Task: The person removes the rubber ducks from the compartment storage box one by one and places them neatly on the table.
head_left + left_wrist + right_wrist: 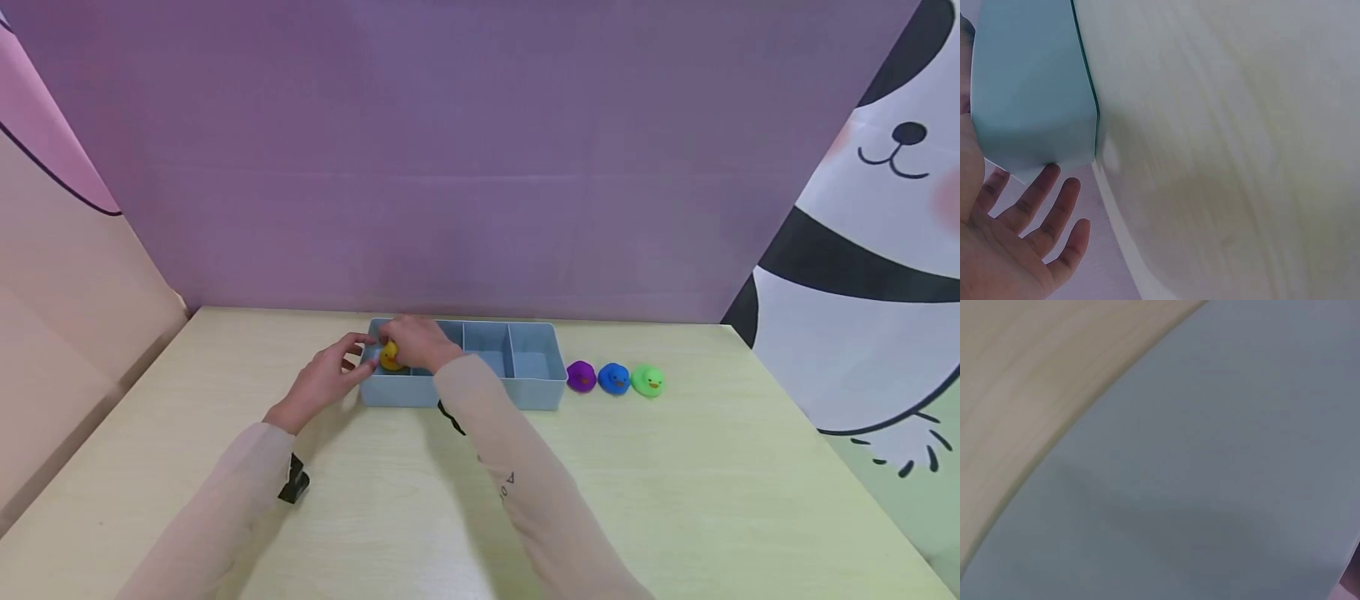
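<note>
Both arms in thin, close-fitting sheer sleeves, pale pinkish-beige, running down to the wrists. Left hand (322,379) and right hand (416,342) bare, no gloves or rings visible. Small dark marking printed on the right sleeve (517,467) mid-forearm, too small to read. Black strap-mounted unit on the left forearm (294,481); a similar black piece shows under the right wrist (450,417).
</note>
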A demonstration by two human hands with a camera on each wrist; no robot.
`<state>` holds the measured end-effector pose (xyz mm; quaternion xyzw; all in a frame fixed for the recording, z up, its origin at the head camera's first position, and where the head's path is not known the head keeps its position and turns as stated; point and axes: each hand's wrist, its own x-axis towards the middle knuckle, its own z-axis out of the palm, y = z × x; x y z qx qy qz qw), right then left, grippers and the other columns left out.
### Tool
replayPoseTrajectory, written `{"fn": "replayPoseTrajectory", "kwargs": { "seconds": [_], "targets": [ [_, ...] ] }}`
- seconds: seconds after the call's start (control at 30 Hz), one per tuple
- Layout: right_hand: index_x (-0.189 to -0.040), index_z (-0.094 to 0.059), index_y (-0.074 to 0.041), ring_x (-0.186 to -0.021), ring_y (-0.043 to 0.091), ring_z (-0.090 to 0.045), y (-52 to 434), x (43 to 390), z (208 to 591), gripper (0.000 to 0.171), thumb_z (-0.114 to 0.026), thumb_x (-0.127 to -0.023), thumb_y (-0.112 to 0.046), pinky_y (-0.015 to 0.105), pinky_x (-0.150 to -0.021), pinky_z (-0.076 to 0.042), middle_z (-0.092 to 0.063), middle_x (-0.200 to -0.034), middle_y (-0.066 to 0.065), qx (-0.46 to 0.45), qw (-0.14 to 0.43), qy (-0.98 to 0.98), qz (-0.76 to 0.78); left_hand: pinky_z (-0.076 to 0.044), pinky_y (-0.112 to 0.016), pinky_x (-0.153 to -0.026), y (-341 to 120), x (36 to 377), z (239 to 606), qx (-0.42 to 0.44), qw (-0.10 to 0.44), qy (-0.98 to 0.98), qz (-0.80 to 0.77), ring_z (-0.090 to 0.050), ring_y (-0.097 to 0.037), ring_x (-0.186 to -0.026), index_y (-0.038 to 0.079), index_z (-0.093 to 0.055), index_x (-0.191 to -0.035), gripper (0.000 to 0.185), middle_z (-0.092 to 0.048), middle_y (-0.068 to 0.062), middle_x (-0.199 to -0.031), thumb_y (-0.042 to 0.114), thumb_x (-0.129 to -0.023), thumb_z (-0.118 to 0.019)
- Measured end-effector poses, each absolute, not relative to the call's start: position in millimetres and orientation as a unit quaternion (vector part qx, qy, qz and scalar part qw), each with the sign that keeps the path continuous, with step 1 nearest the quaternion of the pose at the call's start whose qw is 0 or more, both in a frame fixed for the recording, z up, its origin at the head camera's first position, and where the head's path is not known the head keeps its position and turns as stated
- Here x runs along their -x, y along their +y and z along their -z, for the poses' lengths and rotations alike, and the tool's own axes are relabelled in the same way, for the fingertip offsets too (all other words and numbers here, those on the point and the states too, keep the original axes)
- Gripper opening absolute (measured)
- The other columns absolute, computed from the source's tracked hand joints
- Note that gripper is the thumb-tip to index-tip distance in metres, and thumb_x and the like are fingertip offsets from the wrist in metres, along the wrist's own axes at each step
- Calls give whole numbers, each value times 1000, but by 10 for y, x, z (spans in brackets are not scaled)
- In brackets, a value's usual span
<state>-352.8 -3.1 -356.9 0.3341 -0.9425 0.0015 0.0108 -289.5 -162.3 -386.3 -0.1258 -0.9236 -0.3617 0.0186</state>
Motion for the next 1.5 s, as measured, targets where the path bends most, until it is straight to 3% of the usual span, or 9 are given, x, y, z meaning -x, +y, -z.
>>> {"fn": "replayPoseTrajectory", "kwargs": {
  "seconds": [0.57,1.5],
  "targets": [
    [-105,-64,-18,-88,13,-54,45,3497,3430,24,-69,-81,-21,28,-84,-49,-65,-99,-5,-352,-10,-936,-5,-49,-43,-79,-1630,2902,3873,119,14,-926,359,-57,-30,-102,18,-43,-129,42,-52,-17,-126,33,-91,-53],
    [-108,-63,-17,-91,13,-50,107,3404,3069,29,-71,-80,-20,24,-83,-48,-60,-101,-4,-378,17,-925,-26,-49,-44,-81,-1672,2927,3903,124,13,-923,364,-57,-31,-100,16,-43,-129,43,-53,-19,-124,32,-91,-55]
  ]
}}
